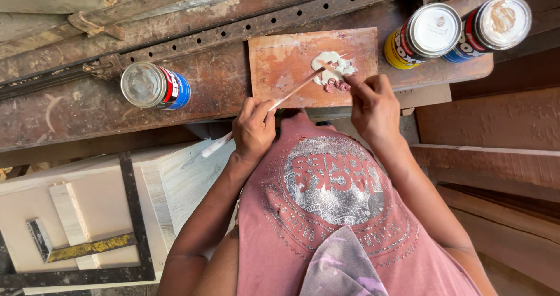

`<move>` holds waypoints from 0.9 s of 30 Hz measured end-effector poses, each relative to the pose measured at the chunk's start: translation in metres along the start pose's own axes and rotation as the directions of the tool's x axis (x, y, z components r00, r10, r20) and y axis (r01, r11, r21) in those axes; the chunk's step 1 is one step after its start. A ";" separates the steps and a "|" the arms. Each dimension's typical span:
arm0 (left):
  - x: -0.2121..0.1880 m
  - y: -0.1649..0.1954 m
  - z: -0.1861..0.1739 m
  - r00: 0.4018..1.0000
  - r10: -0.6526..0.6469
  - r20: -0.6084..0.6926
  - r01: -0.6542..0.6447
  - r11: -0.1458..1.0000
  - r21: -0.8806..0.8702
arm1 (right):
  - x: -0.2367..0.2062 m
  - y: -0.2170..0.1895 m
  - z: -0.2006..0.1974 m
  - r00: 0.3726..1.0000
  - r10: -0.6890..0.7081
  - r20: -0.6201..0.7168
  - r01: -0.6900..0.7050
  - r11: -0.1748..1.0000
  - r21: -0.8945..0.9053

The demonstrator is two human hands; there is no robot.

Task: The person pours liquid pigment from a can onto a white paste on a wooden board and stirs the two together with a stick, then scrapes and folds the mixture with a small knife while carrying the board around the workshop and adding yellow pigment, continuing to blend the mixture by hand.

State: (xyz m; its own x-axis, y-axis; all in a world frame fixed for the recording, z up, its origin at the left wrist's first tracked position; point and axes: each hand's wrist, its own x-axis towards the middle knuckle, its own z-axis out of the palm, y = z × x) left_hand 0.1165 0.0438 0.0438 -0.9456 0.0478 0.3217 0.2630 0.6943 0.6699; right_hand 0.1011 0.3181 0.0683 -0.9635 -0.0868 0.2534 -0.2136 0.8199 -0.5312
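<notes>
Left hand (254, 130) pinches thin mixing stick (291, 93), tip in putty blob (332, 71) on wooden mixing board (291, 62) | right hand (376, 106) fingers curled, forefinger touching blob | risk, we judge: putty smears off board edge onto shirt | tins: yellow-sided (423, 33) and blue-sided (493, 25) right, blue-red tin (153, 86) left.

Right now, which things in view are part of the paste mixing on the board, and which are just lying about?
In use:
left hand
thin stick
right hand
pale and pinkish paste
wooden board

Lying about:
tipped tin
two upright tins
metal square
perforated metal bar
</notes>
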 end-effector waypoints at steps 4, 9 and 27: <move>-0.002 -0.001 -0.002 0.999 0.035 -0.018 -0.035 0.999 0.012 | -0.002 0.004 -0.004 0.996 0.068 -0.052 -0.068 0.998 -0.009; -0.001 0.000 -0.002 0.997 0.066 -0.035 -0.065 0.997 0.032 | -0.007 0.001 0.001 0.995 -0.092 0.037 0.089 0.994 0.064; 0.001 -0.010 -0.002 0.999 -0.049 -0.002 0.047 0.982 -0.183 | 0.004 0.011 -0.009 0.988 0.118 -0.100 -0.097 0.976 0.196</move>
State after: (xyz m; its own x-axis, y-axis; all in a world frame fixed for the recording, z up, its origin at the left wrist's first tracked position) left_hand 0.1133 0.0348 0.0387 -0.9569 0.0125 0.2901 0.2484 0.5526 0.7956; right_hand 0.0965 0.3319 0.0712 -0.9608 0.0676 0.2688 -0.1471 0.6975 -0.7013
